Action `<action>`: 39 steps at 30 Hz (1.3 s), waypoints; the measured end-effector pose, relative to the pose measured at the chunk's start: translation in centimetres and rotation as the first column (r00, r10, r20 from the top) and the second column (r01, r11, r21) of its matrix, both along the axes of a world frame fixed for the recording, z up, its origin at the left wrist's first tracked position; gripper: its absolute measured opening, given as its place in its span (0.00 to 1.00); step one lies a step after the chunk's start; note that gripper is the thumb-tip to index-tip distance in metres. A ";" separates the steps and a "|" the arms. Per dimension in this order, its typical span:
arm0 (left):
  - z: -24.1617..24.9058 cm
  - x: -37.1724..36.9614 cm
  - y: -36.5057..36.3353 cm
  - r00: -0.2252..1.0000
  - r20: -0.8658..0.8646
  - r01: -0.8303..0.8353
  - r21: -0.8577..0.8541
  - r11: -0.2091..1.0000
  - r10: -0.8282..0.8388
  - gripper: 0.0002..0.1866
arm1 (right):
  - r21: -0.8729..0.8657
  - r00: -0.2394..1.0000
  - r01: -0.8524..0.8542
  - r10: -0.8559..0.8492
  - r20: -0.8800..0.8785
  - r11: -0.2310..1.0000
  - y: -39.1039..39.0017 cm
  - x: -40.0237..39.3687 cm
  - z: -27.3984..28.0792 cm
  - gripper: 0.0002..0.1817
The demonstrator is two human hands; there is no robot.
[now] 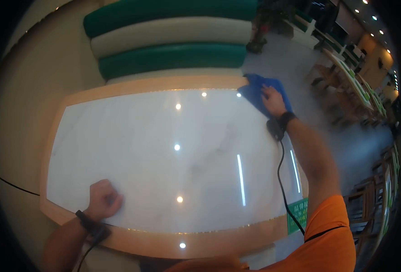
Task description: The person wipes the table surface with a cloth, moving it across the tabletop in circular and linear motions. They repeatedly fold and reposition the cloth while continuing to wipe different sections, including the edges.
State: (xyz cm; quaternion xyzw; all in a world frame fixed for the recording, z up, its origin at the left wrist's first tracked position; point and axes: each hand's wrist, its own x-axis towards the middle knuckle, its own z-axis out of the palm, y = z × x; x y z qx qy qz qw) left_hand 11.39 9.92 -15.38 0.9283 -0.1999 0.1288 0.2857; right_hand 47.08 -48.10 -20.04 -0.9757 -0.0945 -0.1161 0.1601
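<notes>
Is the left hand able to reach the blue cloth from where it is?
Probably not without leaning. The left hand rests as a fist on the table's near edge, while the blue cloth lies at the far right corner under the right hand. Nothing blocks the way.

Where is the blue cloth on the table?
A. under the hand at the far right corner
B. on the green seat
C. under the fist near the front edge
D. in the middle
A: the right hand presses the blue cloth flat at the table's far right corner.
</notes>
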 end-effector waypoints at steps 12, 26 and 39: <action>-0.6 -0.9 0.0 0.988 -0.063 -0.145 -0.136 0.980 0.138 0.10 | -0.029 0.941 -0.285 0.274 -0.198 0.958 3.9 -43.4 6.4 0.24; -0.2 -0.9 0.3 0.991 -0.090 -0.106 -0.127 0.986 0.095 0.10 | -0.307 0.992 -0.126 0.128 -0.015 0.943 6.0 -21.9 1.8 0.37; 0.5 -0.3 0.2 0.996 -0.083 -0.039 -0.100 0.994 0.030 0.11 | -0.207 0.986 0.144 -0.159 -0.054 0.968 12.5 4.2 1.9 0.31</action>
